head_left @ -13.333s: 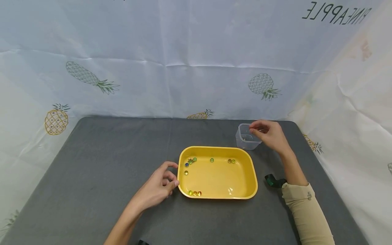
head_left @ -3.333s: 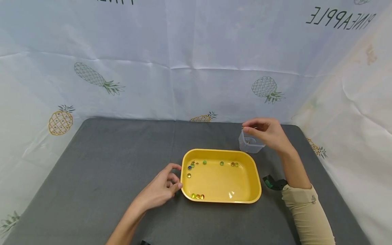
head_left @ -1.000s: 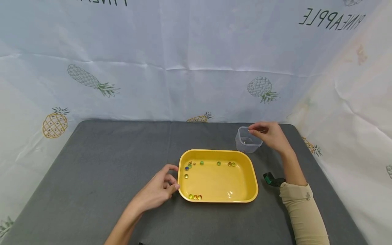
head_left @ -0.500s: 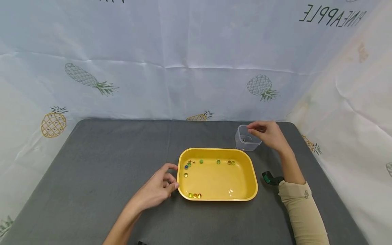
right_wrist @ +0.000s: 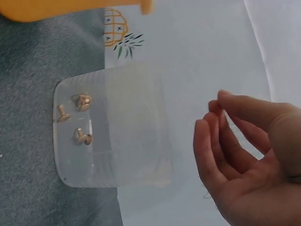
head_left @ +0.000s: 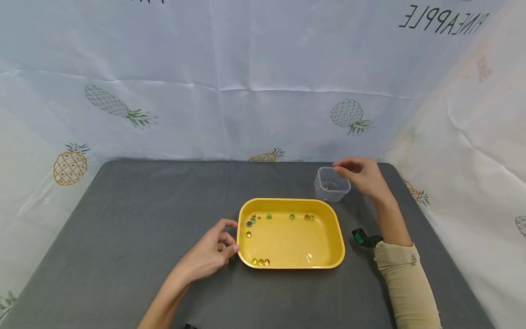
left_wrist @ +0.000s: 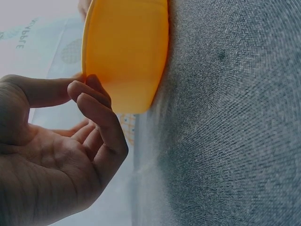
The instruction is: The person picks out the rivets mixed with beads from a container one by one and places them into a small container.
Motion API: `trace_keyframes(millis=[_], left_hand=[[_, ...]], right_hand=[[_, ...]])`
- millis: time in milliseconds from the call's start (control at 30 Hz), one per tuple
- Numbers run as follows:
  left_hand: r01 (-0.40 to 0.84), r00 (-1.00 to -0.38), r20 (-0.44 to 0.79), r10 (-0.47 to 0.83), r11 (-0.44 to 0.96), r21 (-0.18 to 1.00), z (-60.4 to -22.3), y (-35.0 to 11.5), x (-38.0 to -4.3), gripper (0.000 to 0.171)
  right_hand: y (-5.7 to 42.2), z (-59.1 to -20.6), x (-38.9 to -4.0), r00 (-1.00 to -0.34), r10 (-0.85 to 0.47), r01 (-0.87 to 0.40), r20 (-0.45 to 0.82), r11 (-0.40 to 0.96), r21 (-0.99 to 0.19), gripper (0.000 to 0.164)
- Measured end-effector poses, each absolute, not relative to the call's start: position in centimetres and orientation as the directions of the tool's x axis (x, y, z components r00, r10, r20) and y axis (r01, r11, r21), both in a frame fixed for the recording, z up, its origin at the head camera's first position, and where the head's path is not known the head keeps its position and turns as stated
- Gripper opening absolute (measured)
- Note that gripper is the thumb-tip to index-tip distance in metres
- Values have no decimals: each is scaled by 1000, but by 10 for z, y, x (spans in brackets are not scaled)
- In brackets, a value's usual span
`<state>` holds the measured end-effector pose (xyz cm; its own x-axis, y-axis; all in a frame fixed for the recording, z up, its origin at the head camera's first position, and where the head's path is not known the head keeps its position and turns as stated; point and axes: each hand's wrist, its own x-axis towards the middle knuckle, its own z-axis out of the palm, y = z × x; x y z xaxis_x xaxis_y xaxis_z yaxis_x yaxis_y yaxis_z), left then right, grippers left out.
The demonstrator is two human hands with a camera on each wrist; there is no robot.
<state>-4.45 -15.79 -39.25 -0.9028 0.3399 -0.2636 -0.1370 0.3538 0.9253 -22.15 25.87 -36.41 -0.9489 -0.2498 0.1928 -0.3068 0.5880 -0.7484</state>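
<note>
My left hand (head_left: 209, 253) pinches the left rim of a yellow tray (head_left: 296, 267) between thumb and fingers. Along the tray's walls lie several glass marbles (head_left: 260, 262), green, yellow, amber and one blue. Two tiny gold pieces (head_left: 254, 216) sit by the back left corner. Over the right side of a clear plastic tub (head_left: 331, 195) hovers my right hand (head_left: 365, 176), its thumb and index finger slightly apart. No object shows at its fingertips. Several gold studs (right_wrist: 83, 136) with flat heads and short stems lie on the tub's bottom in the right wrist view.
A dark grey cloth (head_left: 156, 219) covers the table. A pineapple-print curtain (head_left: 230, 114) hangs behind it and at both sides. The black wrist camera (head_left: 363, 238) sticks out near the right sleeve (head_left: 404, 274), and the tub stands close behind the tray's right corner.
My right hand has risen slightly and its thumb has parted from the index finger. Since the oldest frame, the gold cluster has shrunk and two green marbles lie farther right. My left hand stays put.
</note>
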Motion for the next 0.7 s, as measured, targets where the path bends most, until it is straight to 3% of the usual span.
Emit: trace_keyframes(millis=[333, 700], left_hand=[[-131, -907, -258, 331, 360, 924, -391, -160, -43, 50], [-143, -906, -267, 328, 357, 923, -391, -157, -43, 49]], right_hand=[[253, -351, -216, -945, -255, -296, 203, 411, -862, 29], [238, -342, -207, -924, -325, -328, 203, 399, -856, 23]])
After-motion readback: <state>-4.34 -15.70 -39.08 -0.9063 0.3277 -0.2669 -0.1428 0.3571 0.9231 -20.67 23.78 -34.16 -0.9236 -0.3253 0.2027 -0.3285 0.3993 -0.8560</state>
